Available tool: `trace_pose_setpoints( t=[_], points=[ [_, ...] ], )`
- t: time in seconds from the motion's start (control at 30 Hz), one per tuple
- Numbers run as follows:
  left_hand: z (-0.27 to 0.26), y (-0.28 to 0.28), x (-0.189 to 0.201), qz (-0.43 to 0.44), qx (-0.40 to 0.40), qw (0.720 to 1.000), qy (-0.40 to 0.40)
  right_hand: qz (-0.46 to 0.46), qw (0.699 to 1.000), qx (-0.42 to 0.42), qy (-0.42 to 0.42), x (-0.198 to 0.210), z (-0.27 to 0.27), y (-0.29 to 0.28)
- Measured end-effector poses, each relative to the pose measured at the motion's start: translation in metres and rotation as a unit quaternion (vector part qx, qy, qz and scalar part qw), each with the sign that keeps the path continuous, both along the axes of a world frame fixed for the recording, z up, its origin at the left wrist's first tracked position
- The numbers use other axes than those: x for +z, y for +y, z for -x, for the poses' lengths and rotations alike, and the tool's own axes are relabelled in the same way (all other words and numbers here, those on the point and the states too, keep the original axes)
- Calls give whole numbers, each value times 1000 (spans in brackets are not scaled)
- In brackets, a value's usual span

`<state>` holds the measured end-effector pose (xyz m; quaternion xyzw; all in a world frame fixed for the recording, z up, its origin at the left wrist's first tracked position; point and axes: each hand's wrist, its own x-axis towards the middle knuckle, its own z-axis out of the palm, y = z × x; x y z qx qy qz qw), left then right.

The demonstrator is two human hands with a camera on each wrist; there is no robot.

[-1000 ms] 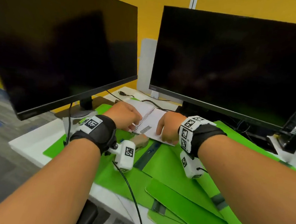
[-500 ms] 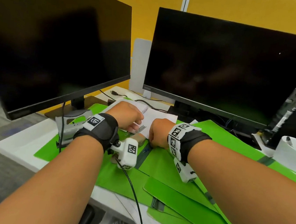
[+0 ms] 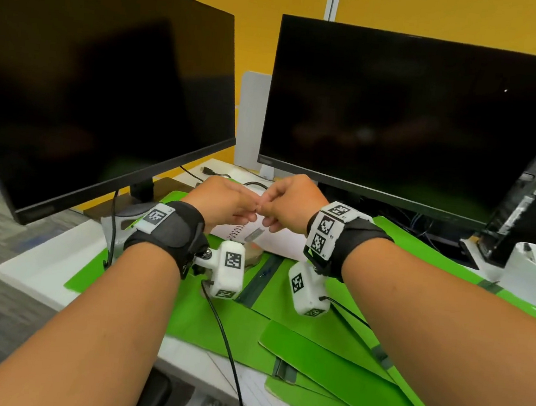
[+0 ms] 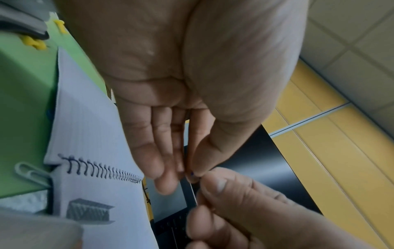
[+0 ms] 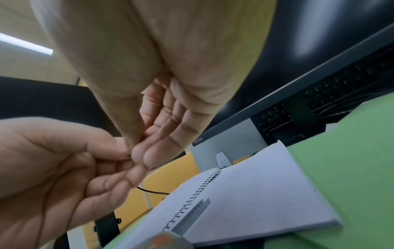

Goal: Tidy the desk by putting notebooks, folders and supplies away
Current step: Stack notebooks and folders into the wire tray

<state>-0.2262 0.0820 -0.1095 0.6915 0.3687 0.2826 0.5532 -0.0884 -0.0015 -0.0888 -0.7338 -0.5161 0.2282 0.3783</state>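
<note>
My left hand (image 3: 252,210) and right hand (image 3: 264,207) meet in the air above an open white spiral notebook (image 3: 281,239). Both pinch a small thin metal piece (image 4: 193,192) between thumb and fingertips; what it is I cannot tell. In the left wrist view my left hand (image 4: 192,175) holds its upper end and the right hand (image 4: 215,190) its lower end. The right wrist view shows the right hand (image 5: 136,152) touching the left hand (image 5: 119,151). A strip of staples (image 3: 254,234) lies on the notebook page (image 5: 255,193). The notebook lies on green folders (image 3: 310,349).
Two dark monitors (image 3: 107,86) (image 3: 401,117) stand close behind the hands. A white cup (image 3: 532,283) stands at the right. A grey paper clip (image 4: 29,171) lies beside the notebook. A black cable (image 3: 228,347) runs from the left wrist off the desk's front edge.
Both hands have lifted off the notebook page and come together above it, now pinching the small metal piece between them. The staple strip stays on the page.
</note>
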Motion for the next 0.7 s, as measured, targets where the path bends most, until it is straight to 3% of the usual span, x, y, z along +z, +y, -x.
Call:
trace_pose_setpoints(
  t=[0.23,0.3,0.4,0.5,0.7],
  points=[
    [3,0,0,-27,-10,998,54,18,999,17,31,-1,-4,-3],
    [5,2,0,-36,-4,997,72,70,996,30,-53,-3,-3,-6],
    [8,5,1,-52,15,995,84,199,949,99,-222,-8,-1,-14],
    [9,6,1,-62,18,994,86,249,924,139,-254,-16,2,-17],
    [6,2,2,-76,3,993,94,231,899,147,-341,-28,15,-14]
  ],
)
